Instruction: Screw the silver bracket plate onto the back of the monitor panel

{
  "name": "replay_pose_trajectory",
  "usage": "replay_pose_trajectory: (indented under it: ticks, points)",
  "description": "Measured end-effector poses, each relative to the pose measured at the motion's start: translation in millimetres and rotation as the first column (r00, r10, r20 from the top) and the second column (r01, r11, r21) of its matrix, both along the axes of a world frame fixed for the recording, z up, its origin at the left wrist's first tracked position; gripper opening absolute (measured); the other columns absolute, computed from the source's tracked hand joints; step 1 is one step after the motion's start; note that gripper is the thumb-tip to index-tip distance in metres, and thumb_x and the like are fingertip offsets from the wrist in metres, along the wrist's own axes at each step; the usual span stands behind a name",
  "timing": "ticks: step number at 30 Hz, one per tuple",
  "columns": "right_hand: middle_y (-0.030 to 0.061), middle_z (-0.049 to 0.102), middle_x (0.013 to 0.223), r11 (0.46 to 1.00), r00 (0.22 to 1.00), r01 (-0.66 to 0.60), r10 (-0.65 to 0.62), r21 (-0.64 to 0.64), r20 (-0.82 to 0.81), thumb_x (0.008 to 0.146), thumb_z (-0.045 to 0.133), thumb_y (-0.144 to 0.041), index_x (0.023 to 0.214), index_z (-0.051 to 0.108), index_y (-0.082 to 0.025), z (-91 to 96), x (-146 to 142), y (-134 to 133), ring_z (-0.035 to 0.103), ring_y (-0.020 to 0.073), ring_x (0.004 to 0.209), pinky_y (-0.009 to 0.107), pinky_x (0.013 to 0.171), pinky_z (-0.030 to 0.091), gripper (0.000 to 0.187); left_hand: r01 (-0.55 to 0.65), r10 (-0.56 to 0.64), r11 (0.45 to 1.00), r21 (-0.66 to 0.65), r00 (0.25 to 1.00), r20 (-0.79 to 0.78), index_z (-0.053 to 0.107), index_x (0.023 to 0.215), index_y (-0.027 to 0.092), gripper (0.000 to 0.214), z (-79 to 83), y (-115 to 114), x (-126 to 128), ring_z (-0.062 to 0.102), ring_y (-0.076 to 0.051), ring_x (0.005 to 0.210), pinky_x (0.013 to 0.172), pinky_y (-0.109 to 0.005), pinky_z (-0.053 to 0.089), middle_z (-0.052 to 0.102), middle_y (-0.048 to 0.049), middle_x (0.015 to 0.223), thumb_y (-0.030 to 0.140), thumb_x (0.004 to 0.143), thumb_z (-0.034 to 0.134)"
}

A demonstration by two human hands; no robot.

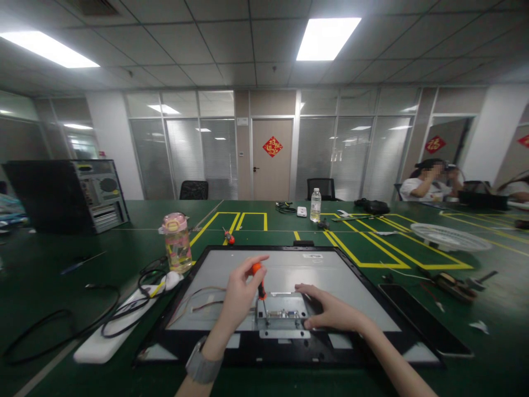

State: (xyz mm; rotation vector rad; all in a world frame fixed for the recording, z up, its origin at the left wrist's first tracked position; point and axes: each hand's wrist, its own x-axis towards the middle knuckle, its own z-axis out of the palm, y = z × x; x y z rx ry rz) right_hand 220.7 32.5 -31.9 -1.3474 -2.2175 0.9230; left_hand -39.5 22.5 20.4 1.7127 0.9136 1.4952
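A flat monitor panel (326, 275) with a black frame lies back side up on the green table. On its near middle sits a metal bracket box (285, 304) with a row of ports facing me. My left hand (243, 284) is closed around an orange and black screwdriver (261, 289), held nearly upright with its shaft down at the box's left side. Whether the tip sits in a screw is too small to tell. My right hand (328, 310) rests at the box's right side, thumb and fingers spread around its edge. Thin wires (206, 303) run left from the box.
Left of the panel are a white power strip (111, 325) with black cables, a pink-lidded bottle (177, 245) and a computer case (66, 193). A black phone-like slab (424, 320) lies right. Another screwdriver (229, 237) and a water bottle (315, 205) are beyond. A person (430, 184) sits far right.
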Motion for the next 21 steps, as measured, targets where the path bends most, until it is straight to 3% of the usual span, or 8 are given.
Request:
replay_pose_trajectory:
  ticks: [4,11,15,21]
  points:
    - [0.0151,0.035,0.151,1.0,1.0,-0.001,0.001,0.002,0.003,0.063,0.078,-0.048,0.139,0.044,-0.015,-0.5,0.7,0.2,0.033,0.0309,0.138,0.041,0.116,0.023,0.089,0.026,-0.025,0.998,-0.048,1.0,0.016,0.065,0.109,0.016,0.035,-0.7,-2.6,1.7,0.057,-0.019,0.079,0.075,-0.031,0.045,0.062,-0.0048,0.084,0.035,0.088,0.045]
    - [0.0153,0.036,0.15,1.0,1.0,0.001,-0.001,0.008,0.021,0.063,0.078,-0.048,0.138,0.045,-0.014,2.1,-0.9,0.1,0.033,0.0312,0.138,0.041,0.116,0.023,0.089,-0.092,0.096,0.991,0.094,0.995,-0.04,0.07,0.098,0.018,0.028,-1.1,-1.0,4.6,0.057,-0.017,0.074,0.074,-0.03,0.047,0.048,-0.0015,0.082,0.039,0.085,0.057]
    - [0.0151,0.036,0.15,1.0,1.0,0.009,-0.009,0.0,0.02,0.062,0.078,-0.048,0.138,0.045,-0.015,3.9,-1.7,-1.2,0.033,0.032,0.138,0.042,0.116,0.023,0.089,-0.09,0.089,0.991,0.1,0.996,0.011,0.066,0.105,0.018,0.029,-1.8,0.3,3.6,0.057,-0.017,0.075,0.071,-0.03,0.047,0.054,-0.0031,0.083,0.036,0.088,0.051]
    - [0.0151,0.037,0.15,1.0,1.0,0.007,-0.007,-0.006,0.009,0.062,0.078,-0.047,0.138,0.046,-0.016,6.1,-3.5,-2.6,0.034,0.0317,0.137,0.042,0.116,0.023,0.088,-0.113,0.112,0.986,0.12,0.994,0.013,0.07,0.094,0.016,0.027,-0.6,0.8,2.2,0.056,-0.016,0.073,0.069,-0.027,0.046,0.058,-0.0043,0.083,0.034,0.088,0.05]
